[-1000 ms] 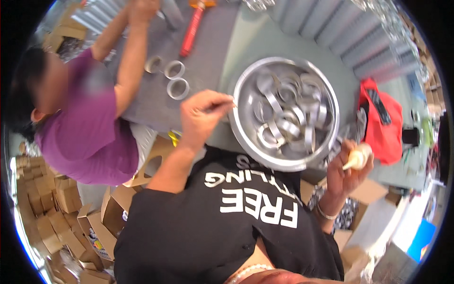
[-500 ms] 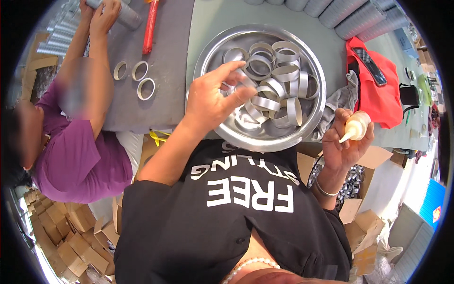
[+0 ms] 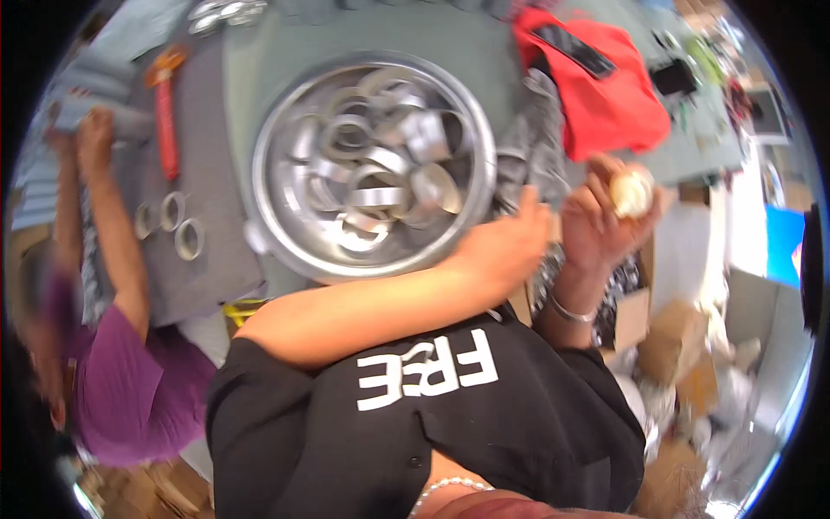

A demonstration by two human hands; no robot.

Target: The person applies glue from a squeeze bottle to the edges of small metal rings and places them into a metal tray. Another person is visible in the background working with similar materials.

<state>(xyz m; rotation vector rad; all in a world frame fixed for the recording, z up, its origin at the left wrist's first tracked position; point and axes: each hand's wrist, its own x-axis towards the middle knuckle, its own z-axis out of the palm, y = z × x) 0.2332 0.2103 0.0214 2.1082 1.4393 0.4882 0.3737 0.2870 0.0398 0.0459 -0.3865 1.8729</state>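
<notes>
My right hand [image 3: 596,216] is closed around a small cream-coloured squeeze bottle [image 3: 632,192], held off the table's front edge at the right. Stretched across my body, my left hand [image 3: 510,242] is just right of the basin, close to my right wrist. Motion smears its fingers, so whether they hold anything cannot be made out. The round metal basin [image 3: 267,195] stands on the table in front of me. Inside lie several short silvery metal rings [image 3: 378,197], loosely heaped and tilted at various angles.
Beside the basin are a grey cloth [image 3: 534,130] and a red cloth [image 3: 609,104] with a phone [image 3: 572,49] on it. A co-worker's hands [image 3: 93,130] hold a grey cylinder at left, near a red-handled tool [image 3: 166,125] and three rings [image 3: 189,239]. Below right sits an open carton [image 3: 632,317].
My left hand has swung from above the basin to its right side, near my right hand. The whole view has shifted, so the basin sits farther left. My right hand keeps the bottle.
</notes>
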